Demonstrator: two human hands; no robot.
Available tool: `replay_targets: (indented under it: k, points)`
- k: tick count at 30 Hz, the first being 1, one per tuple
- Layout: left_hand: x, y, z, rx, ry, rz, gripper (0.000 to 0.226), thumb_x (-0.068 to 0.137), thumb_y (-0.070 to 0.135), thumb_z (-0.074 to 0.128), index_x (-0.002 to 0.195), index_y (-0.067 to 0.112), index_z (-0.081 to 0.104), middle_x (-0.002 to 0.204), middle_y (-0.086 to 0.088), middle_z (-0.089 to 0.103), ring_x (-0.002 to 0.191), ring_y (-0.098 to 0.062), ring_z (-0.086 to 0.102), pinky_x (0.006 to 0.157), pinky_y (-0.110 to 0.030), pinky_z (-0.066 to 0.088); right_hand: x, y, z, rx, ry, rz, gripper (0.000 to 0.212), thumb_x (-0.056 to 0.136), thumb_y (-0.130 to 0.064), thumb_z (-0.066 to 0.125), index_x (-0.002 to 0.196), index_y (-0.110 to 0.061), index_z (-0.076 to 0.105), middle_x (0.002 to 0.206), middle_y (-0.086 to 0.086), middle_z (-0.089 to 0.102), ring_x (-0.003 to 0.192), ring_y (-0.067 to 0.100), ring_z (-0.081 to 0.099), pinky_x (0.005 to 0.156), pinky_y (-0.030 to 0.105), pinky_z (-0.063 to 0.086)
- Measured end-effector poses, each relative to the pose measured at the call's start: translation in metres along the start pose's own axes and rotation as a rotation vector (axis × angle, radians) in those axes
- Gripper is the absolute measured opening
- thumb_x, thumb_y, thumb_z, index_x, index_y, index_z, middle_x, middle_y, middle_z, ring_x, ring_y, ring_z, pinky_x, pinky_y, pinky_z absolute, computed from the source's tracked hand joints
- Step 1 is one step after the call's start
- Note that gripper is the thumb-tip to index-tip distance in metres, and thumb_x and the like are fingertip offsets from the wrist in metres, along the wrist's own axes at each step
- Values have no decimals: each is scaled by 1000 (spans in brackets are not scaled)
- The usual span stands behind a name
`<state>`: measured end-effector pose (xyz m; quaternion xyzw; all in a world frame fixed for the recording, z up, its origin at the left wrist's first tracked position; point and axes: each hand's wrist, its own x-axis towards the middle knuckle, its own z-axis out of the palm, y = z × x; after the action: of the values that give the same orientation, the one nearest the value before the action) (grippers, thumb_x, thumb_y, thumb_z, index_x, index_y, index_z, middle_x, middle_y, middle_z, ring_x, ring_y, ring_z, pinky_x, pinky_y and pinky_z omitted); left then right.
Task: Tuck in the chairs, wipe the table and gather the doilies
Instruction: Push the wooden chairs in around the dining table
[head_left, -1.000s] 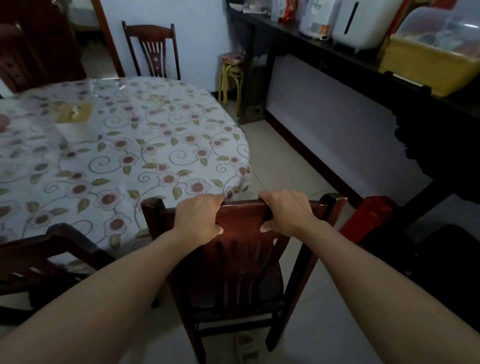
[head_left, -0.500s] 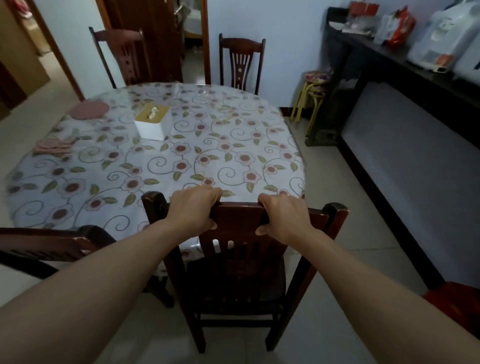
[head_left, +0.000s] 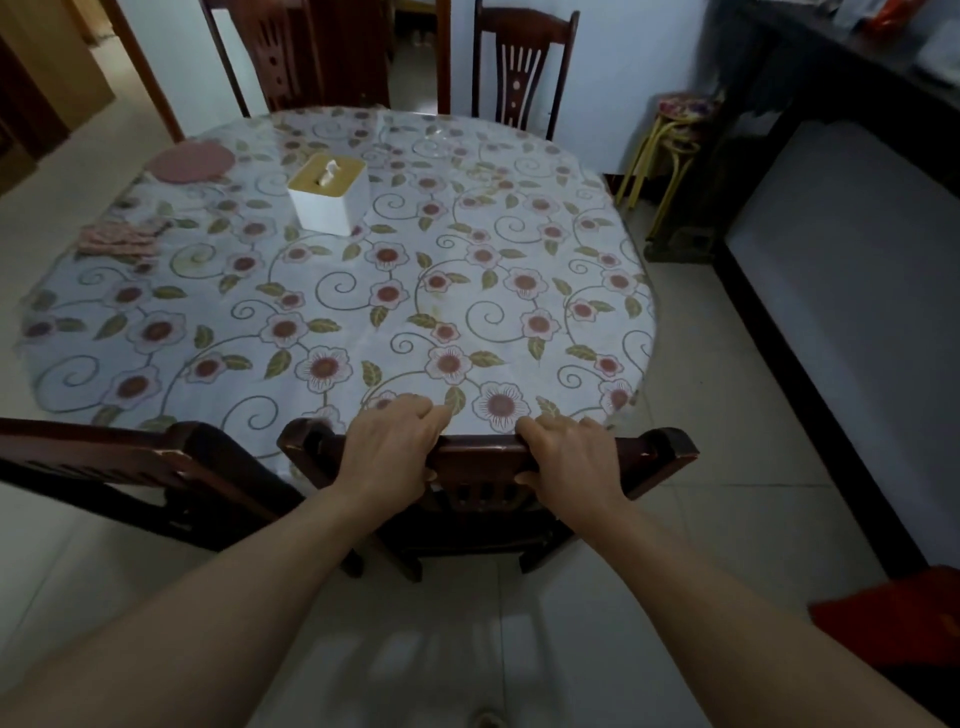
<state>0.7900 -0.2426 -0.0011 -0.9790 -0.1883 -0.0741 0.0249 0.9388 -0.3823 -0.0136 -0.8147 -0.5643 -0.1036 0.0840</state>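
A dark wooden chair (head_left: 660, 454) stands at the near edge of the round table (head_left: 363, 291), which wears a floral cloth; the chair's back nearly touches the rim. My left hand (head_left: 395, 447) and my right hand (head_left: 569, 460) both grip its top rail, fingers curled over the far side. A round pink doily (head_left: 189, 161) lies at the table's far left. A small heap of pink doilies (head_left: 122, 239) sits nearer on the left. A white tissue box (head_left: 330, 195) stands toward the back of the table.
Another dark chair (head_left: 135, 467) sits at the near left, its back at the table rim. Two more chairs (head_left: 522, 67) stand at the far side. A yellow stool (head_left: 675, 150) and a dark sideboard (head_left: 831, 104) line the right wall. A red object (head_left: 898, 613) lies on the floor, lower right.
The chair has slid forward under the table while both hands kept their grip on its top rail. The view has swung left and down to take in the whole table.
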Motion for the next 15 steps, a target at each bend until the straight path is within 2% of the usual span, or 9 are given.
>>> replay_targets:
  k: [3, 9, 11, 13, 15]
  points:
    - [-10, 6, 8, -2, -28, 42, 59, 27, 24, 90, 68, 17, 49, 62, 2, 50, 51, -18, 47, 42, -23, 25, -22, -2, 11, 16, 5, 10, 53, 33, -33, 94, 71, -18, 60, 59, -4, 63, 49, 18, 60, 50, 24, 43]
    - [-26, 4, 14, -47, 24, 73, 57, 33, 25, 91, 70, 16, 49, 62, 0, 49, 53, -13, 32, 43, -23, 21, -42, -14, 17, 17, 49, 27, 53, 38, -31, 93, 82, -19, 66, 70, -4, 68, 58, 17, 63, 53, 24, 44]
    - [-31, -1, 19, -46, -2, 83, 53, 40, 29, 90, 75, 17, 53, 65, 0, 51, 53, -15, 40, 41, -22, 19, -44, -18, 19, 4, 60, 38, 49, 43, -29, 91, 84, -19, 67, 72, -4, 67, 61, 17, 63, 55, 25, 42]
    - [-33, -1, 23, -33, -31, 82, 51, 40, 27, 90, 77, 17, 56, 64, 1, 54, 51, -18, 49, 40, -18, 10, -46, -18, 22, -15, 79, 42, 45, 47, -26, 89, 85, -19, 66, 73, -4, 67, 62, 18, 63, 56, 26, 41]
    - [-32, -1, 26, -35, -46, 71, 50, 38, 22, 90, 74, 16, 57, 58, 2, 54, 45, -19, 50, 40, -17, 11, -43, -17, 25, -25, 83, 42, 42, 47, -24, 88, 82, -18, 64, 70, -4, 65, 61, 20, 61, 55, 27, 41]
